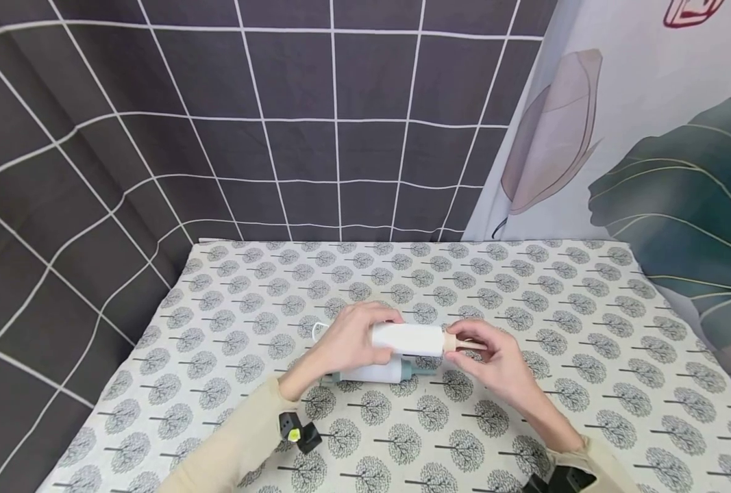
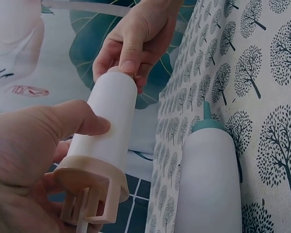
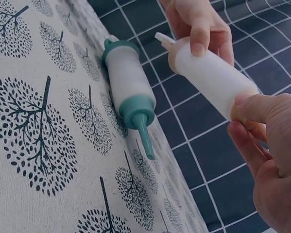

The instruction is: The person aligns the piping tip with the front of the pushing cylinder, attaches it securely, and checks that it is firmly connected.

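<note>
Above the tablecloth, my left hand point(image 1: 353, 335) grips a white syringe-like tube point(image 1: 411, 339) with beige ends. Its thumb presses along the barrel in the left wrist view, where a beige frame-like handle point(image 2: 111, 199) shows at the rear end. With thumb and fingers my right hand point(image 1: 497, 359) pinches the beige front end around the thin nozzle point(image 1: 470, 344). A second white tube point(image 3: 130, 77) with teal ends and a teal nozzle point(image 3: 144, 138) lies on the cloth just below the held one.
A white cloth with a dark tree print point(image 1: 414, 438) covers the table. Behind it hangs a dark curtain point(image 1: 297, 150) with a white grid. To the right is a pale curtain point(image 1: 636, 68) with large painted leaves.
</note>
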{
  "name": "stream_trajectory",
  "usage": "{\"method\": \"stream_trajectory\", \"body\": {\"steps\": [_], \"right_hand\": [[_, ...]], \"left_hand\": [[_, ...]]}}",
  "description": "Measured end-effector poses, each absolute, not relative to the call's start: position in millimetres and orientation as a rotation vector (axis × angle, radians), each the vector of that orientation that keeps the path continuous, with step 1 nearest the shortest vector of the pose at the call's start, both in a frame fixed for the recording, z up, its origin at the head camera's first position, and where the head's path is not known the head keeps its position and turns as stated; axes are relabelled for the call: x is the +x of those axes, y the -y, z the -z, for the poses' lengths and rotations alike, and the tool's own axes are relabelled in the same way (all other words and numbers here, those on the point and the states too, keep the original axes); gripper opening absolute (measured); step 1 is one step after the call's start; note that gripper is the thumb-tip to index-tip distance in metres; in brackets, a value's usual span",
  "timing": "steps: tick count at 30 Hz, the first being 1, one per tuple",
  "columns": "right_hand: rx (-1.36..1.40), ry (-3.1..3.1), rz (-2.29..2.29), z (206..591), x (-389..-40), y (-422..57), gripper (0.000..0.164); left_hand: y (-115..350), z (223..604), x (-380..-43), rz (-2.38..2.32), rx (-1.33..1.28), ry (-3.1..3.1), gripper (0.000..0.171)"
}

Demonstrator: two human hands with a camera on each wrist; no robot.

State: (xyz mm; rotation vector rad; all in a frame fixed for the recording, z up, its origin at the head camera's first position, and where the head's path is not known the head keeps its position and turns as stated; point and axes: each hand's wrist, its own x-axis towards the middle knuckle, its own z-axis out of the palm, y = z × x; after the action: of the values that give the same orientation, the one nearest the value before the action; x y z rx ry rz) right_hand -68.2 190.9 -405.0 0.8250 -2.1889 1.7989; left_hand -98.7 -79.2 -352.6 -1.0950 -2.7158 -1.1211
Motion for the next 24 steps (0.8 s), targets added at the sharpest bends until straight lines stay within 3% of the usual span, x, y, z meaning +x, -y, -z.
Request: {"method": "stream_trajectory", "body": {"steps": [24], "right_hand": [[0.712,2.367,-1.752,401.7,-66.5,-190.0,0.03]], "left_hand": [[76.4,349.6,-93.5,1.02,-1.107,2.719,0.041]]}}
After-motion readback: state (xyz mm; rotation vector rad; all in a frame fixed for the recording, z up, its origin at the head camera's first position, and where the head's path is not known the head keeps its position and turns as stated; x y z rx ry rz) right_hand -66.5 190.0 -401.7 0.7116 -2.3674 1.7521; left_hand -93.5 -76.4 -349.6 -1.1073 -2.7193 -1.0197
